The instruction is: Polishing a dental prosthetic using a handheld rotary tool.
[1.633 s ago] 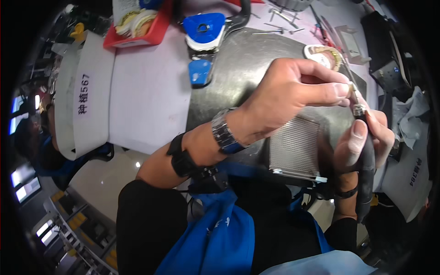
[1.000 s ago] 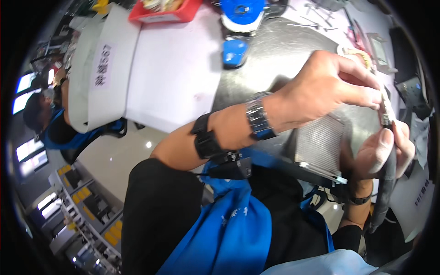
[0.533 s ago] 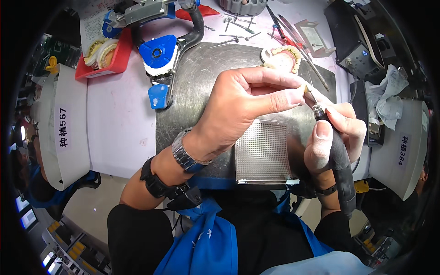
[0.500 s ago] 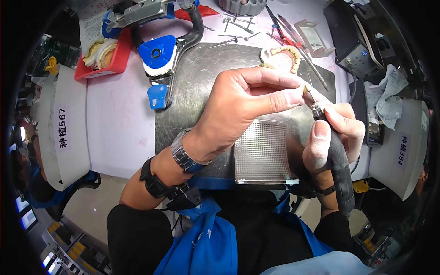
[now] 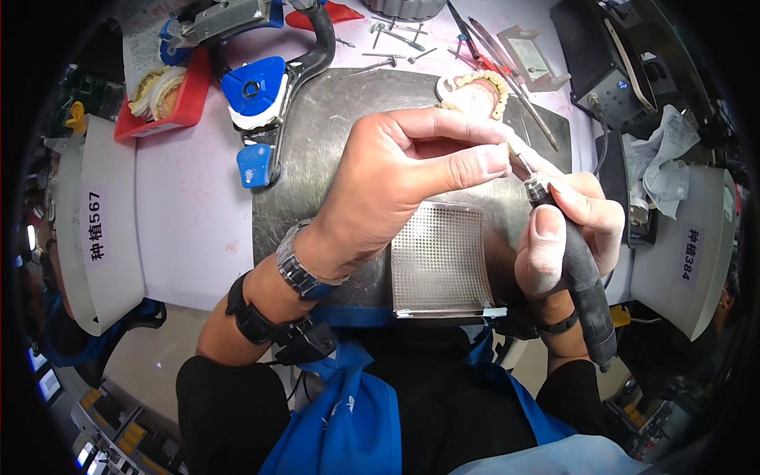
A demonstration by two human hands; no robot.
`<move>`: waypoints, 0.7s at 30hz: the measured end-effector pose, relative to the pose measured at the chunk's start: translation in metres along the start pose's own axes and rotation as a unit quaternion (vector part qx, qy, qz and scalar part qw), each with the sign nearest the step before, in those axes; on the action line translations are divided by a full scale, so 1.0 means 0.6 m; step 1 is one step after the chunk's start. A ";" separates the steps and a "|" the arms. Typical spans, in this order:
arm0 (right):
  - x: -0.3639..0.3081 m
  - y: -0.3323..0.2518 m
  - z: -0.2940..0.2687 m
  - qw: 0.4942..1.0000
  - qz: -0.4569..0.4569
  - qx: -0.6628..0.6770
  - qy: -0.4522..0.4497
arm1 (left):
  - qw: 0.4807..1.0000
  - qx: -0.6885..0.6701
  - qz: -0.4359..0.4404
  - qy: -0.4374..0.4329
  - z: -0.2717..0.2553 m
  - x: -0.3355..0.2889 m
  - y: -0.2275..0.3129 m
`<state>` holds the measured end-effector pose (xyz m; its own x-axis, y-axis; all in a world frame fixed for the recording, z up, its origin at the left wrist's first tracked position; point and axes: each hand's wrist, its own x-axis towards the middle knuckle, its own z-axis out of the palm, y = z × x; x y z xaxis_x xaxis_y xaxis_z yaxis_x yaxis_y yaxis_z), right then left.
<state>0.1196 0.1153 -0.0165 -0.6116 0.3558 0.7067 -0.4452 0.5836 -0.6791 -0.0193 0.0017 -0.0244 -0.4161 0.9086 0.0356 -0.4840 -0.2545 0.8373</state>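
Note:
My left hand (image 5: 388, 162) pinches a small tooth-coloured piece (image 5: 511, 148), apparently a dental crown, between thumb and fingertips. Most of it is hidden by the fingers. In my right hand (image 5: 545, 249) is a black dental handpiece (image 5: 584, 277), gripped like a pen, its thin bur pointing up and left at the piece. Whether the bur touches it, I cannot tell. Just beyond my left fingertips lies a dental model (image 5: 475, 98) with a row of tooth-coloured teeth. A perforated metal grid (image 5: 439, 261) lies below the hands on a grey metal plate (image 5: 317, 190).
At the left stand a blue-and-black articulator (image 5: 305, 67) and a red tray (image 5: 190, 99) with dental casts. Several burs (image 5: 388, 59) and long tools (image 5: 526, 111) lie at the back. A black control box (image 5: 609, 83) and crumpled paper (image 5: 661, 154) are on the right.
The whole view has shifted slightly, so most things appear a little farther left. Both hands keep their grips, the handpiece still at the small piece.

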 end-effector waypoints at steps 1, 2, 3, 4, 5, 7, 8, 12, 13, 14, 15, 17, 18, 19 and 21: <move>0.000 0.002 -0.001 1.000 -0.006 -0.012 -0.002 | 1.000 0.000 0.002 0.000 -0.001 -0.001 0.000; 0.001 0.001 -0.001 1.000 -0.004 -0.014 -0.002 | 1.000 -0.002 0.001 -0.001 -0.001 0.000 0.000; 0.001 0.000 0.000 1.000 -0.005 -0.010 -0.001 | 1.000 0.004 0.002 -0.002 -0.001 0.000 0.001; 0.000 -0.001 0.000 1.000 -0.005 -0.006 0.000 | 1.000 0.009 0.004 -0.003 0.000 0.001 0.001; -0.001 0.001 0.000 1.000 -0.004 -0.006 0.000 | 1.000 0.009 0.003 -0.003 0.001 0.001 0.001; -0.006 0.004 -0.002 1.000 0.002 -0.015 0.024 | 1.000 0.007 0.008 0.002 0.003 0.000 0.001; -0.005 0.006 -0.004 1.000 0.003 -0.015 0.024 | 1.000 0.007 0.007 0.002 0.002 0.000 0.001; -0.003 0.002 0.003 0.999 -0.006 -0.040 0.015 | 1.000 0.007 0.018 -0.004 -0.001 0.002 -0.001; -0.003 0.000 0.006 0.998 0.015 -0.057 0.028 | 1.000 0.008 0.025 -0.005 -0.001 0.002 -0.003; -0.003 0.002 0.005 0.998 0.015 -0.058 0.029 | 1.000 0.007 0.024 -0.005 0.002 0.002 -0.003; -0.002 0.006 0.005 0.998 0.003 -0.057 0.034 | 1.000 0.000 0.029 0.011 0.006 0.002 -0.003; -0.001 0.009 0.005 0.998 -0.008 -0.055 0.040 | 0.999 -0.007 0.034 0.027 0.008 0.003 -0.004; 0.000 0.009 0.004 0.998 -0.010 -0.049 0.035 | 0.999 0.000 0.042 0.027 0.007 0.004 -0.005; 0.001 0.008 0.004 0.998 -0.012 -0.044 0.031 | 0.998 0.007 0.051 0.026 0.006 0.004 -0.006; 0.002 0.008 0.001 0.999 -0.007 -0.044 0.027 | 0.998 0.010 0.050 0.028 0.006 0.004 -0.007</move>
<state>0.1164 0.1177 -0.0192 -0.5680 0.3844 0.7278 -0.3934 0.6500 -0.6503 -0.0158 0.0061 -0.0258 -0.5049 0.8585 0.0898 -0.4225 -0.3365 0.8416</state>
